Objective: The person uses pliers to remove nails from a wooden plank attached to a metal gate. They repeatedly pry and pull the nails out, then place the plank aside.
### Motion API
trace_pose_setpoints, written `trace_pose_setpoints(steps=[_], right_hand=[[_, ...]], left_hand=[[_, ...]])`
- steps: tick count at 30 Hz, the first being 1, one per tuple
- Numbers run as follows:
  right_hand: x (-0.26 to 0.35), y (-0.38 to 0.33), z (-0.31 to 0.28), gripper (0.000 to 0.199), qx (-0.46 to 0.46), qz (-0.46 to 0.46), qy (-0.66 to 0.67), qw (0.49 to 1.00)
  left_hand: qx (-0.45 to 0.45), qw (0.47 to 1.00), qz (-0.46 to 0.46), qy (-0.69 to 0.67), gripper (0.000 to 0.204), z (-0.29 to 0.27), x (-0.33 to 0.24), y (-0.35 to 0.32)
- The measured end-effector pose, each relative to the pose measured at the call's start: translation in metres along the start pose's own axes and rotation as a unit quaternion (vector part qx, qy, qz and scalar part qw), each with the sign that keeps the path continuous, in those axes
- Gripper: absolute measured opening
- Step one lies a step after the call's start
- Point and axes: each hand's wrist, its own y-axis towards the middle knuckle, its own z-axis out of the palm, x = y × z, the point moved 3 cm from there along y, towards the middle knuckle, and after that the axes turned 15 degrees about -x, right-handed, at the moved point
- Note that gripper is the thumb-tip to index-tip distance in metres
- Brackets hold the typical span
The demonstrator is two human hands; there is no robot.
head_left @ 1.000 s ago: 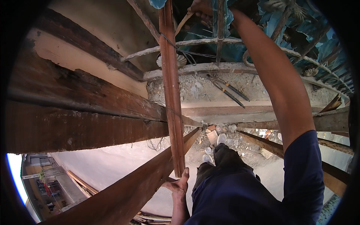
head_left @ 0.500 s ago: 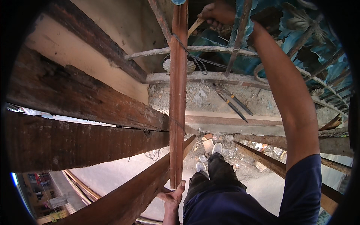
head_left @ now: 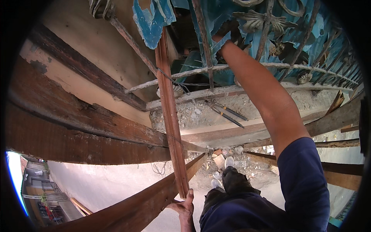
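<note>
A long, grooved reddish-brown wooden board (head_left: 170,112) stands upright in front of me, with thin dark wire (head_left: 176,82) looped around its upper part. At its bottom end my left hand (head_left: 184,208) is closed, the thumb up along the side. My right arm stretches up through a metal grille (head_left: 264,36). Beyond it, my right hand (head_left: 227,31) is in shadow among torn blue plastic sheeting (head_left: 201,23); its fingers are hidden, and whatever it may hold does not show. Pliers-like cutters with black and yellow handles (head_left: 228,114) lie on the dusty ledge (head_left: 193,114) below the grille.
Thick, rough wooden beams (head_left: 85,147) cross the left side, and a slanting beam (head_left: 139,197) passes beside my left hand. More timbers (head_left: 340,172) lie at the right. Far below my feet is ground with rubble (head_left: 218,160). A plastered wall (head_left: 127,34) rises at upper left.
My view has shifted, and the board now leans with its top to the left. The right hand, earlier seen gripping a light wooden handle, is now mostly behind the blue sheeting. The left hand stays at the board's end.
</note>
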Motion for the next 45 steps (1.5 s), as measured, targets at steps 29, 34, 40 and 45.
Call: trace_pose_setpoints(steps=[29, 34, 40, 45], right_hand=[[0.005, -0.069, -0.018, 0.028, 0.172, -0.324, -0.235, 0.900], [0.041, -0.090, -0.054, 0.027, 0.161, -0.315, -0.325, 0.877], [0.025, -0.084, -0.047, 0.029, 0.094, -0.355, -0.319, 0.874], [0.020, -0.079, -0.047, 0.029, 0.098, -0.373, -0.351, 0.853]], left_hand=[[-0.019, 1.000, -0.003, 0.008, 0.107, 0.001, -0.018, 0.005], [-0.036, 0.998, -0.049, 0.016, 0.101, 0.002, -0.025, 0.007], [-0.051, 0.999, 0.000, -0.007, 0.094, 0.002, -0.018, 0.005], [0.008, 0.999, -0.017, 0.028, 0.106, 0.002, -0.020, 0.010]])
